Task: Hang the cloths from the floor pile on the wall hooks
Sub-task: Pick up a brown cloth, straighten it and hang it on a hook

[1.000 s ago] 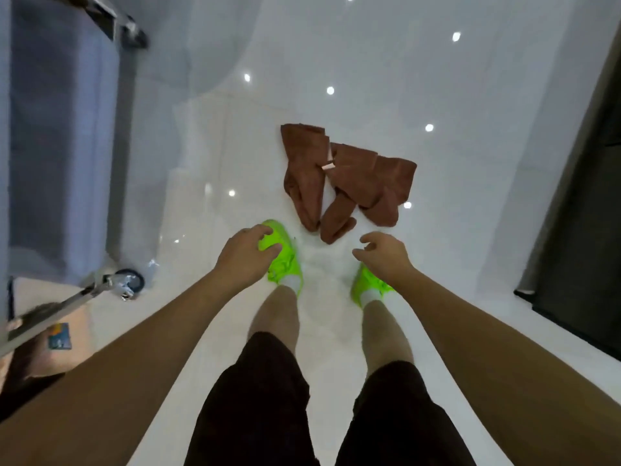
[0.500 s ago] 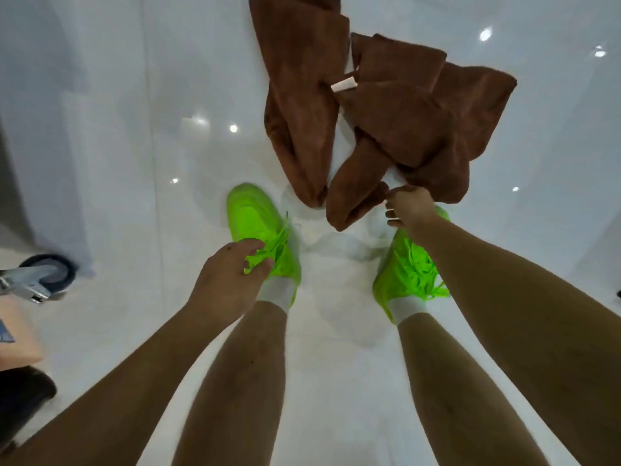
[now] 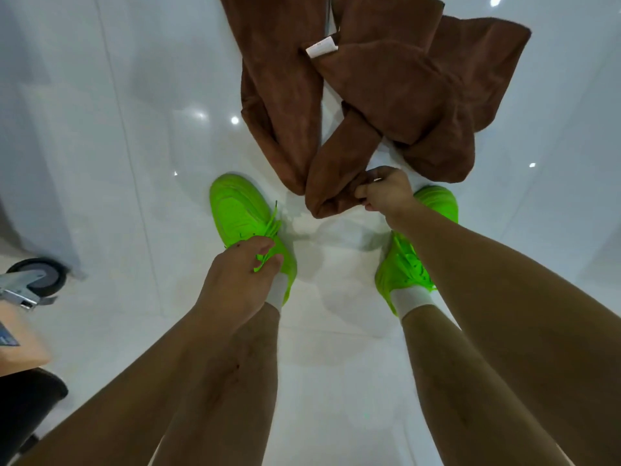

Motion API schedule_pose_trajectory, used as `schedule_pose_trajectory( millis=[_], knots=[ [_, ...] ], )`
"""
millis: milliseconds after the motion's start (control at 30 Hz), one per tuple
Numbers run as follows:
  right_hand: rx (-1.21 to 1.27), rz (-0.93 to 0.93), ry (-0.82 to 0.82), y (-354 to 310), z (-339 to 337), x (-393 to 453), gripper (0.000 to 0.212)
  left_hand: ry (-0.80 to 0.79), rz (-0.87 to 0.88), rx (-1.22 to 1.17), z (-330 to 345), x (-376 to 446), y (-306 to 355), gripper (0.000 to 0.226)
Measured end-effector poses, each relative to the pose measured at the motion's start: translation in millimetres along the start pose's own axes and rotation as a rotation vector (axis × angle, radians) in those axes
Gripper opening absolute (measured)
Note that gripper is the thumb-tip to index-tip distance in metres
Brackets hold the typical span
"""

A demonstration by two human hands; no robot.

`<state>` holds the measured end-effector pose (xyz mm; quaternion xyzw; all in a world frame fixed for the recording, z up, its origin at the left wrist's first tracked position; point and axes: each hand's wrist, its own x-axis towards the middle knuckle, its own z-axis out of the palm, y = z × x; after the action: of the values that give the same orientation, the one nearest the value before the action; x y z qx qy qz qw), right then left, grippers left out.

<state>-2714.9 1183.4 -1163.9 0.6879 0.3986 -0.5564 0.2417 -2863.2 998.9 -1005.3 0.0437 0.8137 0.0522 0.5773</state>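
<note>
We find the right hand (image 3: 386,191) pinching the near end of a brown cloth (image 3: 336,176), its grip pressed onto the fabric. The rest of the cloth pile (image 3: 386,89) lies beyond that grip on the white floor (image 3: 117,163), a white tag (image 3: 321,48) showing farther out. The left hand (image 3: 237,280) hangs with fingers loosely curled (holding nothing) over the green shoe (image 3: 240,213). A caster wheel (image 3: 40,280) sits well left of both.
</note>
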Motion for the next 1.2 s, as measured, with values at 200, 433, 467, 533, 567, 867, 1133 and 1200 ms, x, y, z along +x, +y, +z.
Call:
schedule_pose_trajectory(
  millis=[200, 433, 467, 533, 567, 867, 1133, 1200],
  knots=[
    [-0.074, -0.211, 0.059, 5.6, -23.1, -24.8, 0.035, -0.002, 0.050, 0.014, 1.8, -16.4, 18.5, 0.026],
    [-0.417, -0.537, 0.154, -2.3, -45.3, -103.3, 0.038, -0.013, 0.083, 0.028, -8.5, -54.8, 54.1, 0.028],
    [-0.437, -0.564, 0.172, -8.0, -52.8, -124.1, 0.038, -0.023, 0.104, 0.058, -12.4, -64.9, 64.1, 0.029],
    [-0.499, -0.655, 0.236, -20.2, -70.9, -167.5, 0.036, -0.052, 0.190, 0.128, -22.7, -87.9, 89.8, 0.033],
    [-0.509, -0.718, 0.258, -28.3, -81.2, -190.2, 0.035, -0.062, 0.247, 0.173, -29.8, -101.2, 105.2, 0.036],
    [-0.207, -0.941, 0.130, -127.1, -214.0, -397.0, 0.049, 0.032, 0.693, 0.275, -101.2, -274.6, 272.2, 0.057],
    [-0.267, -1.079, 0.183, -172.0, -368.4, -596.9, 0.043, 0.118, 0.916, 0.378, -136.8, -473.7, 385.1, 0.009],
    [-0.227, -1.066, 0.192, -169.1, -403.2, -644.6, 0.040, 0.112, 0.975, 0.387, -138.4, -523.2, 404.7, 0.022]
  ],
)
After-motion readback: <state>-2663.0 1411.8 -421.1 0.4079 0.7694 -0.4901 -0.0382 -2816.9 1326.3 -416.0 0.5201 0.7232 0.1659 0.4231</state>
